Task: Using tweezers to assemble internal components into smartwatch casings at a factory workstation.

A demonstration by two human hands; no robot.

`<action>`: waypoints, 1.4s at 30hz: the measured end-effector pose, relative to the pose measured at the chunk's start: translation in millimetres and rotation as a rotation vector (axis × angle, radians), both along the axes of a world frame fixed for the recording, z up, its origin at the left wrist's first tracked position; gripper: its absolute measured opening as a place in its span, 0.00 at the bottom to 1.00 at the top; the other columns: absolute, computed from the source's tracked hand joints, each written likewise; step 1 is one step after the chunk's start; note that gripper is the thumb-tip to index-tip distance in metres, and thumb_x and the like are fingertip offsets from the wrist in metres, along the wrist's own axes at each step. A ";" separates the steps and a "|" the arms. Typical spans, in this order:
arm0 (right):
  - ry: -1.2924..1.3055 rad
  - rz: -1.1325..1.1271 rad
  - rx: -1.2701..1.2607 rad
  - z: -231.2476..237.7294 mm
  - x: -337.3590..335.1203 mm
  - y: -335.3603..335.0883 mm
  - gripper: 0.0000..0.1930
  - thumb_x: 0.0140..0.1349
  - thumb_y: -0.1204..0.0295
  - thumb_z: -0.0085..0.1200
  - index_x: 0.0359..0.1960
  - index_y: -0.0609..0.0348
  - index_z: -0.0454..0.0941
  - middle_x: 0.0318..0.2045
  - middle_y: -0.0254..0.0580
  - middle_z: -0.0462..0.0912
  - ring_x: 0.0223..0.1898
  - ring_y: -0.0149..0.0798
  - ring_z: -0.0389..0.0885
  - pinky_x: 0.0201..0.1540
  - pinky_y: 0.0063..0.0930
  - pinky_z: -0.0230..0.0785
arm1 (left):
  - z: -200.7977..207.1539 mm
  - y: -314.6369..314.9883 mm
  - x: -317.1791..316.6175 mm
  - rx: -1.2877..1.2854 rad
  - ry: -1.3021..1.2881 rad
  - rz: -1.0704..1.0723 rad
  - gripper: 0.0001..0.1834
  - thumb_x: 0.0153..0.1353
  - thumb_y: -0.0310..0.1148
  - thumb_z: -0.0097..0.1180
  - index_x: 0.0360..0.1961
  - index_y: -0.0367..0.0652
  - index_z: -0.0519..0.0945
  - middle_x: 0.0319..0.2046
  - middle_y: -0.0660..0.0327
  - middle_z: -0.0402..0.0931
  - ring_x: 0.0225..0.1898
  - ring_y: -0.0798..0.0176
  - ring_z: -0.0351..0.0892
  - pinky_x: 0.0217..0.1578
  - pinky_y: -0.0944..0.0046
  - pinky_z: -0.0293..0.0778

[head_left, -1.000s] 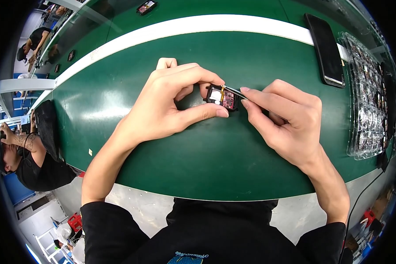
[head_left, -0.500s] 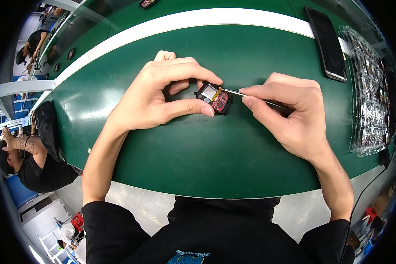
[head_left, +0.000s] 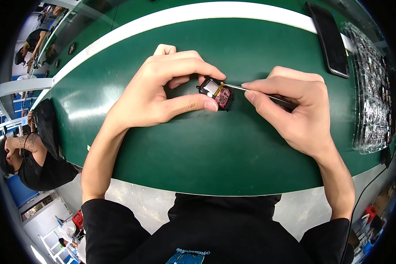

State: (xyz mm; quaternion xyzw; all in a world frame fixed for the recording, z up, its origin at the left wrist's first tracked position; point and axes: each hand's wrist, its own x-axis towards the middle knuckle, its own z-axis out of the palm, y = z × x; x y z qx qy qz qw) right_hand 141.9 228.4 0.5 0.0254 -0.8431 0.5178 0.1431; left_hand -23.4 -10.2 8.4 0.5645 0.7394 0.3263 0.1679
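Note:
A small black device casing (head_left: 228, 105) lies open-faced above the green table, showing a red circuit board (head_left: 222, 97), a silver rectangular part and a strip of yellow tape (head_left: 220, 89). My left hand (head_left: 163, 88) grips its edges between thumb and index finger, the other fingers curled behind. In my right hand (head_left: 295, 105), thumb and fingers pinch slim metal tweezers (head_left: 236, 87). Their tip reaches the casing's upper right edge beside the yellow tape. Whether the tip grasps anything is too small to tell.
A black phone (head_left: 328, 42) lies at the far right. Beside it are stacked clear plastic trays (head_left: 369, 92) full of small parts. A white strip (head_left: 198, 9) crosses the green table (head_left: 198, 154). At the left, a person in black (head_left: 44, 163) sits by the table.
The view has shifted slightly, and both hands appear a little farther right with the device. The tweezers' tip stays by the yellow tape. Both grips look the same.

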 end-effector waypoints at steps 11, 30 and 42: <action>-0.007 0.041 0.054 -2.3 -0.1 3.4 0.07 0.62 0.82 0.71 0.41 0.64 0.95 0.21 0.33 0.79 0.21 0.23 0.69 0.24 0.25 0.53 | 0.3 1.2 1.9 -0.001 0.008 -0.002 0.28 0.53 0.42 0.85 0.54 0.44 0.93 0.39 0.65 0.88 0.37 0.66 0.74 0.47 0.63 0.61; -0.025 0.042 0.041 -2.0 1.8 2.6 0.07 0.64 0.81 0.72 0.43 0.65 0.95 0.22 0.33 0.80 0.21 0.21 0.69 0.24 0.24 0.53 | 1.9 2.9 -0.7 0.015 0.028 -0.045 0.26 0.53 0.40 0.86 0.52 0.46 0.92 0.39 0.66 0.89 0.32 0.67 0.71 0.48 0.62 0.62; -0.012 0.039 0.042 -0.7 1.9 0.7 0.07 0.63 0.83 0.71 0.41 0.66 0.95 0.22 0.32 0.80 0.21 0.21 0.68 0.24 0.24 0.52 | -0.8 2.0 -2.0 0.038 0.043 -0.064 0.26 0.53 0.41 0.86 0.52 0.45 0.92 0.38 0.66 0.89 0.34 0.66 0.73 0.50 0.62 0.63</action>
